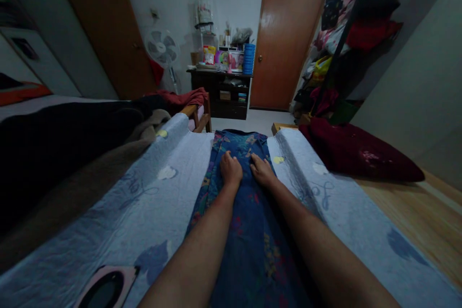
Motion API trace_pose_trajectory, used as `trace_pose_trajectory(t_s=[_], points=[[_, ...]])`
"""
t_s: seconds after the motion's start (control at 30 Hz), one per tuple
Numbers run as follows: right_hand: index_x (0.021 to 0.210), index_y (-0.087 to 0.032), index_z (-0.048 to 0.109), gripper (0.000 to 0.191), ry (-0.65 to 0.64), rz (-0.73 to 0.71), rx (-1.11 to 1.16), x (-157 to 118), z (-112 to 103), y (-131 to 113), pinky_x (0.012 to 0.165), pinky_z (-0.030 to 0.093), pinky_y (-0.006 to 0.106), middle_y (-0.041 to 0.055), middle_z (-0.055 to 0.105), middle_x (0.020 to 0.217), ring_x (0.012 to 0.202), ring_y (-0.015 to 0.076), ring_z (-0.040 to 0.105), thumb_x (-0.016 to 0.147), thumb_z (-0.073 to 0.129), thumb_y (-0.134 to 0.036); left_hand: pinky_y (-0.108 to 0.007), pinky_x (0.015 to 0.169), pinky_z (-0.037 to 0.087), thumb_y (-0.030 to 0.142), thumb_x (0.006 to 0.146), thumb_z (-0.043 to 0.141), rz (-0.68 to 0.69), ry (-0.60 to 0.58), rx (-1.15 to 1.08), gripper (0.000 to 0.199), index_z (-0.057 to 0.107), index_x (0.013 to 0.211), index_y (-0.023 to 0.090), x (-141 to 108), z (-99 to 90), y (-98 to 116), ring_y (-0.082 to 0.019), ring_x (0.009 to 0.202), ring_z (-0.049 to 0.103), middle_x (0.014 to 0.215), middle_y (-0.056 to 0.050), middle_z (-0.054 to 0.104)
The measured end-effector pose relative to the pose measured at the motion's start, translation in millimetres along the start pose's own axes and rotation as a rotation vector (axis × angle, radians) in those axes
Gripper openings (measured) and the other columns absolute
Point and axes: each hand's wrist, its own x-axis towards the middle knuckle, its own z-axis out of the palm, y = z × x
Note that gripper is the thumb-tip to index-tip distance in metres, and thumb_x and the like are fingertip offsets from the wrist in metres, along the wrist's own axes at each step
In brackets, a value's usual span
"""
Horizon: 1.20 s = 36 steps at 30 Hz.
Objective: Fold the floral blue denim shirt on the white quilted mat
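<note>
Left hand [231, 169] and right hand [262, 170] on blue patterned cloth [249, 221], both loosely curled; can't tell if gripping. Flatten them, press evenly, don't drag the sheet [180, 159].

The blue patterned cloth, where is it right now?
The blue patterned cloth lies lower centre in the head view, on the pale sheet, under the left hand and right hand.

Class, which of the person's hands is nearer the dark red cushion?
The right. The right hand is on the blue patterned cloth, to the left of the dark red cushion; the left hand is on the cloth too, farther left.
</note>
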Motion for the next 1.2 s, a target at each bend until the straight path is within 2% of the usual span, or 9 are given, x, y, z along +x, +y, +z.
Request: trace_pose_trajectory(t_s=[0.1,0.2,0.33,0.5,0.63,0.77,1.0,1.1,1.2], points=[[0.149,-0.020,0.034,0.050,-0.034,-0.097,0.019,-5.7,2.1,-5.8,0.116,0.021,0.045,0.0070,0.032,0.156,0.145,0.0212,0.025,0.100,0.029,-0.031,-0.037,0.101,0.044,0.006,0.086,0.040,-0.011,-0.008,-0.031,0.040,0.054,0.123,0.013,0.3,-4.0,-5.7,-0.022,0.119,0.057,0.122,-0.016,0.062],[0.149,-0.020,0.034,0.052,-0.073,-0.103,-0.026,-3.2,1.1,-9.1,0.116,0.019,0.048,0.0063,0.028,0.158,0.147,0.0242,0.020,0.101,0.027,-0.037,-0.037,0.106,0.040,0.006,0.085,0.044,0.098,-0.095,0.065,0.044,0.052,0.128,0.009,-13.0,-8.1,-11.9,-0.023,0.125,0.053,0.131,-0.017,0.058],[0.151,-0.020,0.029,0.056,-0.099,-0.050,-0.091,9.8,-2.0,-10.0,0.117,0.017,0.050,0.0049,0.023,0.160,0.147,0.0256,0.017,0.101,0.025,-0.042,-0.048,0.116,0.025,0.025,0.094,0.043,0.289,-0.225,0.294,0.051,0.041,0.143,0.012,-44.5,-20.2,-20.2,-0.028,0.141,0.033,0.150,-0.015,0.042],[0.150,-0.019,0.032,0.057,-0.029,-0.002,-0.114,20.6,-0.3,-7.8,0.116,0.016,0.051,0.0055,0.024,0.160,0.147,0.0264,0.017,0.100,0.026,-0.047,-0.055,0.116,0.021,0.045,0.095,0.041,0.404,-0.366,0.438,0.060,0.035,0.149,0.020,-88.2,-52.2,-34.3,-0.033,0.145,0.025,0.157,-0.013,0.030],[0.149,-0.019,0.035,0.055,0.005,-0.038,-0.069,13.1,-0.1,-5.1,0.115,0.022,0.047,0.0069,0.030,0.157,0.145,0.0271,0.024,0.100,0.029,-0.045,-0.060,0.114,0.019,0.057,0.093,0.038,0.452,-0.391,0.496,0.065,0.033,0.150,0.027,-123.8,-78.2,-48.9,-0.036,0.146,0.020,0.158,-0.013,0.028],[0.149,-0.017,0.033,0.056,0.008,-0.045,-0.055,-9.8,-1.1,-5.2,0.114,0.026,0.043,0.0085,0.034,0.156,0.144,0.0265,0.028,0.100,0.032,-0.042,-0.060,0.113,0.018,0.062,0.092,0.035,0.480,-0.355,0.522,0.067,0.032,0.151,0.029,-144.7,-90.0,-56.6,-0.037,0.145,0.021,0.157,-0.015,0.030],[0.149,-0.009,0.031,0.062,0.011,-0.010,-0.109,-70.7,0.9,-14.5,0.115,0.023,0.041,0.0150,0.030,0.156,0.145,0.0257,0.026,0.099,0.033,-0.045,-0.058,0.114,0.019,0.060,0.093,0.036,0.513,-0.321,0.492,0.063,0.036,0.148,0.028,-147.7,-96.7,-52.4,-0.035,0.143,0.027,0.154,-0.015,0.035],[0.151,-0.008,0.028,0.068,0.004,0.004,-0.149,-99.7,2.4,-21.1,0.116,0.020,0.042,0.0156,0.028,0.157,0.146,0.0264,0.022,0.097,0.035,-0.049,-0.053,0.116,0.019,0.055,0.095,0.038,0.531,-0.355,0.464,0.059,0.040,0.146,0.026,-149.4,-103.2,-50.1,-0.031,0.142,0.030,0.153,-0.015,0.037],[0.151,-0.009,0.026,0.067,0.011,0.011,-0.183,-127.9,3.4,-27.9,0.117,0.018,0.043,0.0149,0.025,0.158,0.146,0.0258,0.021,0.098,0.033,-0.049,-0.049,0.118,0.018,0.052,0.096,0.037,0.537,-0.452,0.425,0.056,0.042,0.145,0.026,-153.4,-112.2,-48.9,-0.029,0.144,0.027,0.155,-0.014,0.033]])
